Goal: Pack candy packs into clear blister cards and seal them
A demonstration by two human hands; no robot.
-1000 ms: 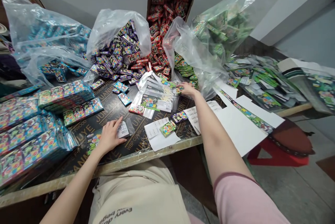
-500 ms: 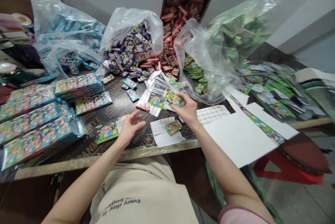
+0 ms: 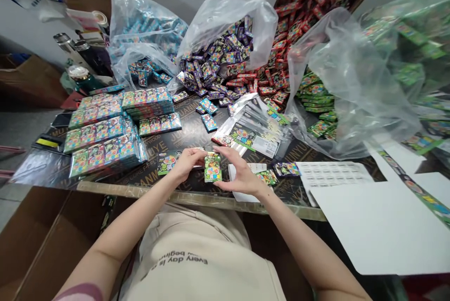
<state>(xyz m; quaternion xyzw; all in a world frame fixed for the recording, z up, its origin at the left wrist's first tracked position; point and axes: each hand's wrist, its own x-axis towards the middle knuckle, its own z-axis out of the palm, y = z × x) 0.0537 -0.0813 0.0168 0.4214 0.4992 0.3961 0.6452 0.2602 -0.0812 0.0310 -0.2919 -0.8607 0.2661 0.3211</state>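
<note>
A small green packet (image 3: pixel 212 168) stands between my hands near the table's front edge. My right hand (image 3: pixel 236 169) grips it from the right, thumb at the lower edge and fingers at the top. My left hand (image 3: pixel 188 164) is closed at the packet's upper left corner, fingertips touching or very near it; what they pinch is too small to tell. A printed card (image 3: pixel 168 162) lies left of my left hand, partly covered by it. Right of my right hand lie a green packet (image 3: pixel 267 177) and a purple packet (image 3: pixel 287 169), beside white paper.
Wrapped packet stacks (image 3: pixel 105 153) stand at the left. Behind are plastic bags of blue (image 3: pixel 151 29), purple (image 3: pixel 214 62) and green packets (image 3: pixel 318 92), plus a box of red ones (image 3: pixel 295 24). Flat printed sleeves (image 3: pixel 242 134) lie mid-table. A white sheet (image 3: pixel 383 221) overhangs the front edge at right.
The view has turned left. My right hand has brought the green packet down and left from above the sleeves, and my left hand has closed in beside it. A purple packet now shows at the right.
</note>
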